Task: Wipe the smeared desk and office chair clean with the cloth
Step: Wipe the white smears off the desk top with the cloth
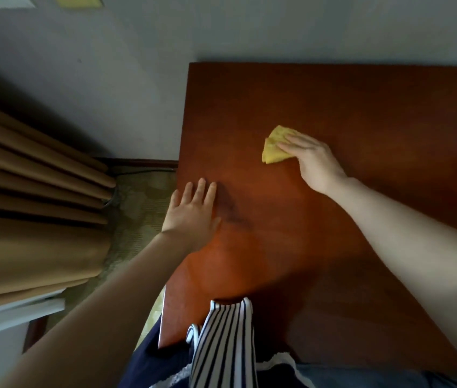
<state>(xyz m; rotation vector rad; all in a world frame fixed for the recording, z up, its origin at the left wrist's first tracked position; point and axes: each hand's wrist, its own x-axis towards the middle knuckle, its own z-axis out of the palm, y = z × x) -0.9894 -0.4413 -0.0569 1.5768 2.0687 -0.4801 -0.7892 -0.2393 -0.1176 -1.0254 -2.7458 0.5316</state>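
As a person leans over the desk [361,107], the right hand [312,161] lies flat, fingers straight, pressing a folded yellow cloth [273,148] to the wood and gripping nothing. The cloth pokes out past the fingertips toward 10 o'clock, about mid-desk. Soft, light and limp, it looks likely to bunch or slip under a loose palm, so a spread hand over its middle, or a pinch on the folded edge, should serve best. At 8 o'clock from the cloth the left hand [190,214] rests open by the desk's left edge, beside a dark patch [231,211], smear or shadow. No chair shows.
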